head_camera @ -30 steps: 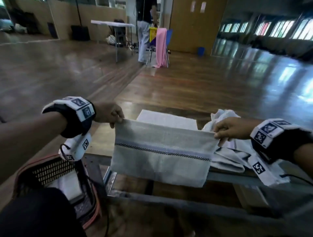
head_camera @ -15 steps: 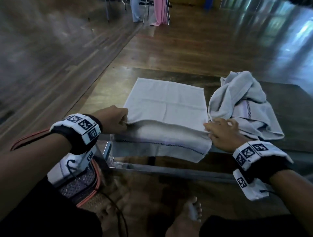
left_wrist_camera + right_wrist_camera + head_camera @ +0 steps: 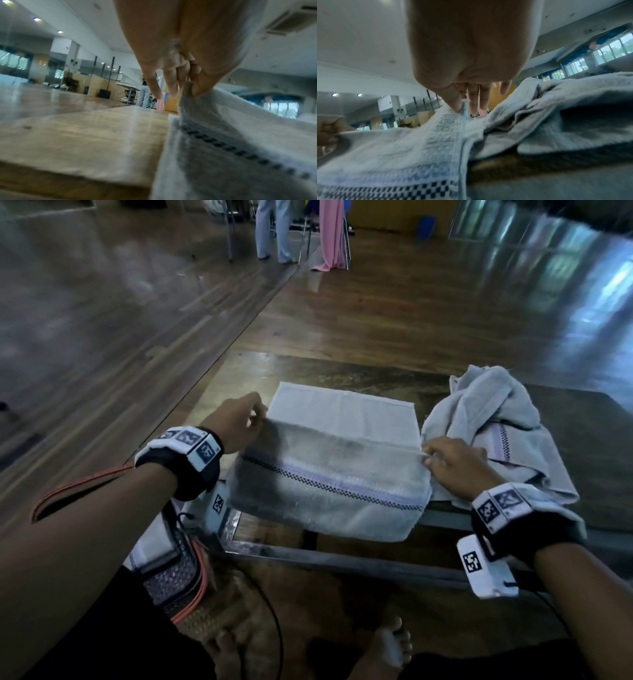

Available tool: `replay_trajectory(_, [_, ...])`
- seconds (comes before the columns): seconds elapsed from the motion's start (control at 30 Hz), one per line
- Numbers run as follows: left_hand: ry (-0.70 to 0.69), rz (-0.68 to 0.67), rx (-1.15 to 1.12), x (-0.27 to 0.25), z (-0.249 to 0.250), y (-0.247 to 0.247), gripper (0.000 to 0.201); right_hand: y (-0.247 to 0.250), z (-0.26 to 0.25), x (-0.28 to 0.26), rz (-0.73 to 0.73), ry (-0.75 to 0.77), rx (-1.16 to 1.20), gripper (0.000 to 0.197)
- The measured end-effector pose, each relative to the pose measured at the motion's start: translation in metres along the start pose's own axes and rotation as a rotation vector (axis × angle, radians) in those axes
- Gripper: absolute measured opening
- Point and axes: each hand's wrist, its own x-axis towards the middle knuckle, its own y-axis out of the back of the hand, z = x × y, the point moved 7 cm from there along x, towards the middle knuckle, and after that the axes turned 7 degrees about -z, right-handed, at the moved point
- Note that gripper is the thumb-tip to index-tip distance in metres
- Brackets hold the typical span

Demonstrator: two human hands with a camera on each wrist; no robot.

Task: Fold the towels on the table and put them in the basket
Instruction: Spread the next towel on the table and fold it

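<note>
A pale grey towel (image 3: 342, 453) with a dark checked stripe lies on the wooden table (image 3: 342, 374), its near part hanging over the front edge. My left hand (image 3: 239, 422) pinches its left corner (image 3: 187, 86). My right hand (image 3: 448, 463) pinches the right corner (image 3: 462, 108). The held edge is raised a little above the flat far half. A second towel (image 3: 507, 433) lies crumpled at the right of the table, right beside my right hand. The basket (image 3: 171, 573), dark mesh with an orange rim, stands on the floor at the lower left and holds a folded towel.
My bare feet (image 3: 390, 648) are on the floor below the table's metal frame (image 3: 342, 556). A cable (image 3: 270, 611) runs past the basket. Far back, a person (image 3: 274, 227) stands by a chair draped in pink cloth (image 3: 330, 234). Wooden floor lies all around.
The towel hung in the air between both hands a second ago. It has come down onto the table, and the held edge has since moved away from me over the far half.
</note>
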Motion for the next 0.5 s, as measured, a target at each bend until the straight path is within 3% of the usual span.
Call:
replay_trajectory(0.1, [0.004, -0.316, 0.228, -0.015, -0.006, -0.032, 0.008, -0.029, -0.003, -0.009, -0.174, 0.062, -0.119, 0.012])
replay_trajectory(0.17, [-0.028, -0.387, 0.294, -0.028, -0.004, -0.037, 0.003, -0.041, -0.001, -0.021, -0.258, 0.087, -0.182, 0.015])
replay_trajectory(0.33, [-0.080, -0.505, 0.330, -0.058, 0.000, -0.033, 0.023, -0.042, 0.000, -0.039, -0.379, 0.130, -0.215, 0.025])
replay_trajectory(0.4, [-0.103, -0.468, 0.217, -0.057, 0.009, -0.025, 0.024, -0.029, -0.002, -0.035, -0.336, 0.134, -0.213, 0.017])
replay_trajectory(0.5, [-0.121, -0.183, 0.079, -0.033, 0.021, 0.005, 0.019, 0.000, -0.010, -0.017, -0.104, 0.155, -0.055, 0.013])
